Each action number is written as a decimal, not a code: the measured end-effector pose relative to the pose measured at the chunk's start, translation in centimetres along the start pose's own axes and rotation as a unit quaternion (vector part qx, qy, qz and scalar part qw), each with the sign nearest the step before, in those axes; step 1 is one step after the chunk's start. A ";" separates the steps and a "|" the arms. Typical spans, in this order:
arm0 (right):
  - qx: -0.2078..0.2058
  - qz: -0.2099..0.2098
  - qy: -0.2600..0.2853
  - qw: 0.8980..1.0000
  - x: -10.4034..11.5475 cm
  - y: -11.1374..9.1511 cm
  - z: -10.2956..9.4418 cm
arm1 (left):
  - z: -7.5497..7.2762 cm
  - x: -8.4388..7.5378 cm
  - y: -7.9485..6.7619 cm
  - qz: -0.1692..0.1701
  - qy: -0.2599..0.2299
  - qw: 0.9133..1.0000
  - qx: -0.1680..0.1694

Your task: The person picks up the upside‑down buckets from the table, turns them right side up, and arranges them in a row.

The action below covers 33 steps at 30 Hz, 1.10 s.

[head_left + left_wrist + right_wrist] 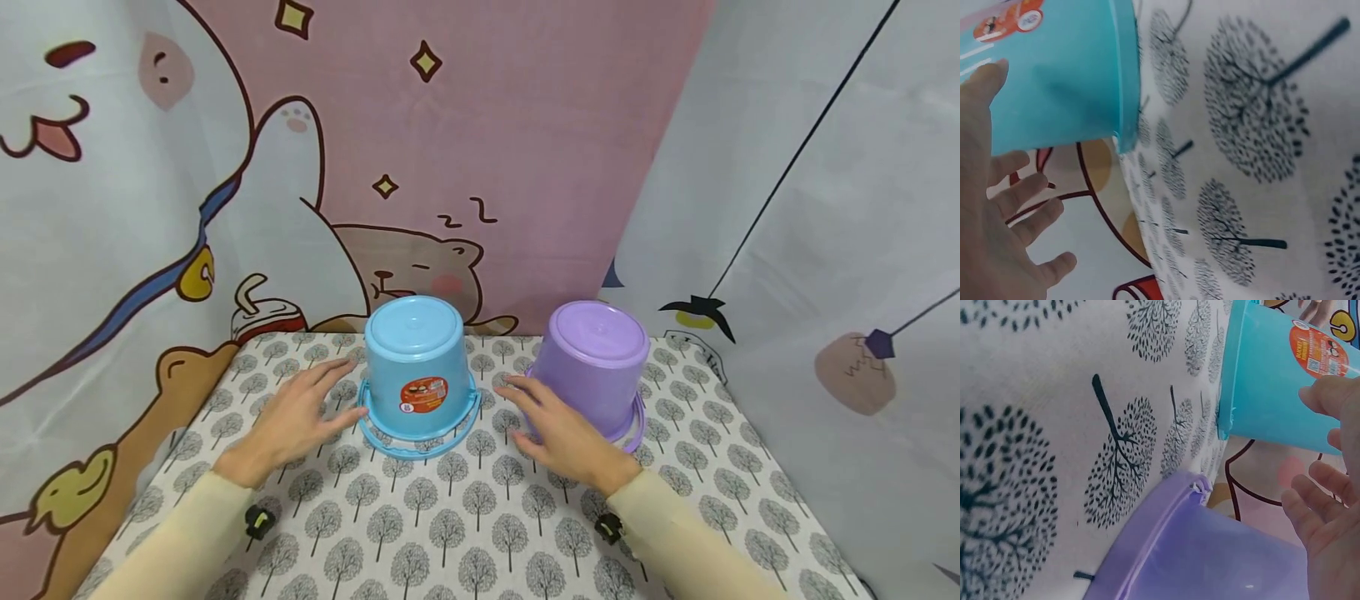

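Blue bucket (415, 367), purple bucket (588, 375), tree-patterned tablecloth (457, 500)

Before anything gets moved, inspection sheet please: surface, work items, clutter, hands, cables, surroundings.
Surface: tree-print cloth.
Work items: blue bucket with orange label, and purple bucket to its right; both upside down.
Clutter: nothing seen.
Left hand: open, beside the blue bucket; contact unclear.
Right hand: open, by the purple bucket, reaching toward the gap between both; holds nothing.
Cables: nothing seen.
Surroundings: cartoon-print backdrop behind the cloth.
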State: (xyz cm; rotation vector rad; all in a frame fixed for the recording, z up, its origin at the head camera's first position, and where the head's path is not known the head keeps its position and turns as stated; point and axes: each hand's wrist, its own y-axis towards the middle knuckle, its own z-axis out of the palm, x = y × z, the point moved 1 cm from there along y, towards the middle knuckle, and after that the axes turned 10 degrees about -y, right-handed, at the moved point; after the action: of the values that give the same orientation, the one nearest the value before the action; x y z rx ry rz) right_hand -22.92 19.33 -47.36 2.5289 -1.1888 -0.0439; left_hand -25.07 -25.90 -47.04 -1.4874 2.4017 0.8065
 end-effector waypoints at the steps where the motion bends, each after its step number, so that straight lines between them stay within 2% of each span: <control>1: 0.002 0.000 0.004 1.000 0.0 0.2 0.2 | 0.1 0.3 0.0 0.002 -0.002 1.000 0.002; 11: 0.011 0.011 0.029 0.999 0.0 1.9 2.1 | 1.2 2.1 0.9 -0.007 -0.028 0.999 0.042; 18: 0.042 0.029 0.057 0.997 0.1 3.3 3.9 | 2.1 3.0 1.5 -0.041 -0.070 0.993 0.086; 25: 0.073 0.055 0.092 0.992 0.2 4.2 5.0 | 3.0 3.6 1.9 -0.037 -0.091 0.990 0.102; 33: 0.093 0.049 0.117 0.988 -0.1 4.7 5.9 | 3.0 4.4 1.9 -0.043 -0.111 0.985 0.126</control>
State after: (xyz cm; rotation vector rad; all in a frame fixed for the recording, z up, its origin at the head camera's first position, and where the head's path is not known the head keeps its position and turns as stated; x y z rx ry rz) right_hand -27.45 14.94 -51.39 2.5386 -1.2698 0.3931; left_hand -29.16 -26.91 -50.83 -1.3177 2.1684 0.5888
